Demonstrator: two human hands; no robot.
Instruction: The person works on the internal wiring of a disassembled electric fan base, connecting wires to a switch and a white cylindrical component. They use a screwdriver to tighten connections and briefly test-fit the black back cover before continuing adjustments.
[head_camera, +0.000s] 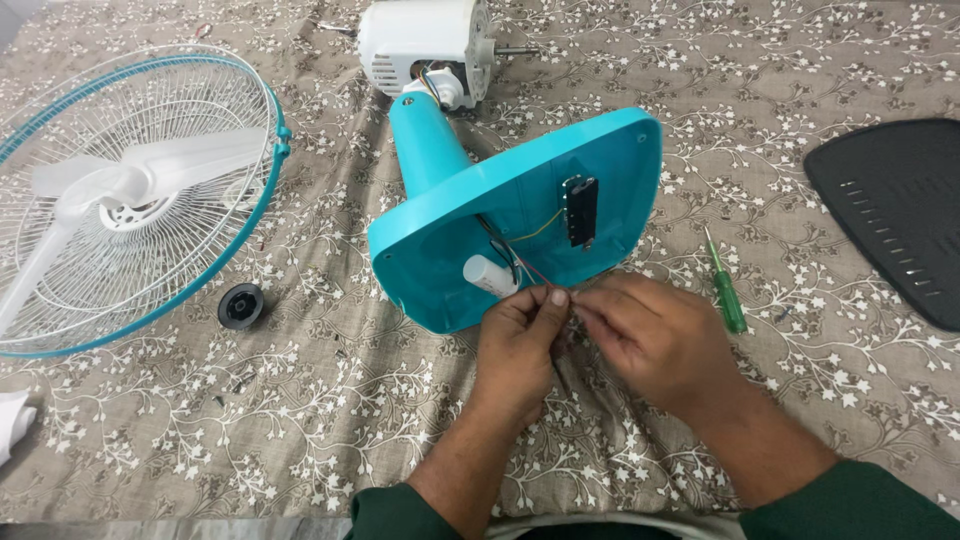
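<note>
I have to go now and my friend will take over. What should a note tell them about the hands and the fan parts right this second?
Left hand: fingertips pinching thin wires that come out of the fan base.
Right hand: fingertips meeting the left at the same wires.
Turquoise fan base: on its side, open underside facing you, with a white capacitor and black switch block inside.
Motor: still on the stand's neck.
Done: grille with blade lies off to the left, black cap beside it, black base cover off to the right.
Left: wires are loose in the hands; green screwdriver lies unused.
</note>
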